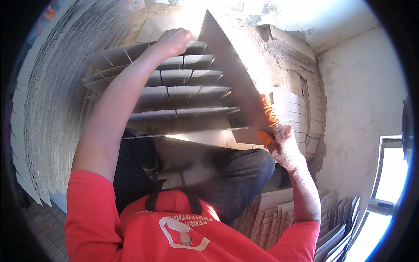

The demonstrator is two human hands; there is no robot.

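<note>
Left hand (pixel 175 41): fingers are curling, grip unclear.
Right hand (pixel 279 142): we are gripping the board (pixel 241 89).
Central strips (pixel 187 91): we are probably slotting; next needing alignment.

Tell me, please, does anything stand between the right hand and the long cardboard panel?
Only the orange finger covers worn on the right hand, at the long cardboard panel's lower right edge; nothing else visible.

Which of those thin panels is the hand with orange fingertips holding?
The long, slanting panel in the right hand; it runs across the ends of the strips, which lie roughly parallel near the left hand.
</note>
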